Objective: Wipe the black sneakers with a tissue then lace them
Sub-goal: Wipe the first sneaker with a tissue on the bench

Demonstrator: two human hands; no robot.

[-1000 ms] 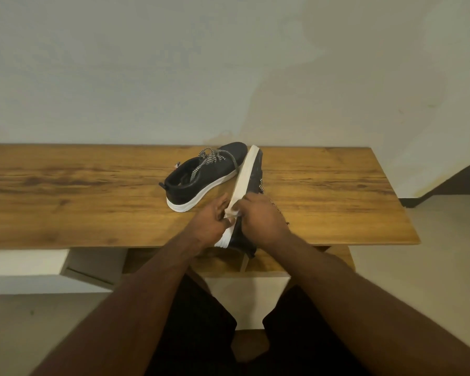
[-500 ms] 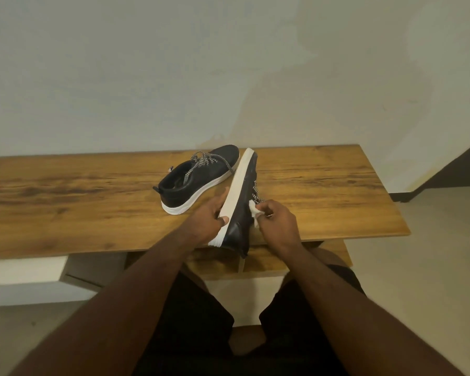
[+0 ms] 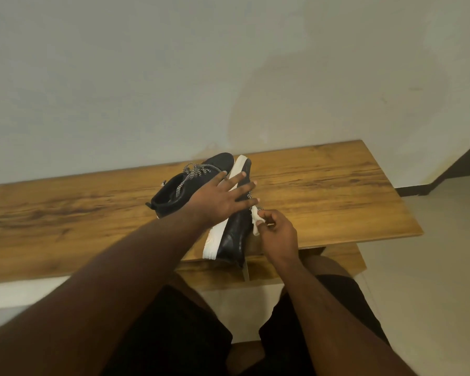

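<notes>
On the wooden counter [image 3: 323, 185], two black sneakers: one upright [image 3: 190, 183] with speckled laces [image 3: 194, 170] threaded, the other tipped on its side [image 3: 234, 234], white sole leftward, heel at the near edge. Over the tipped shoe, left hand [image 3: 217, 198] flat with fingers spread, grasping nothing; beside its upper, right hand [image 3: 278, 234] pinching a crumpled tissue [image 3: 255, 222]. Probably mid-wipe; next, steadying the shoe and rubbing along the upper, lacing afterwards.

Bare forearms, no sleeves or jewellery in sight — left hand [image 3: 215, 198], right hand [image 3: 278, 234]; dark, probably black, shorts [image 3: 174, 335] cover the thighs.
</notes>
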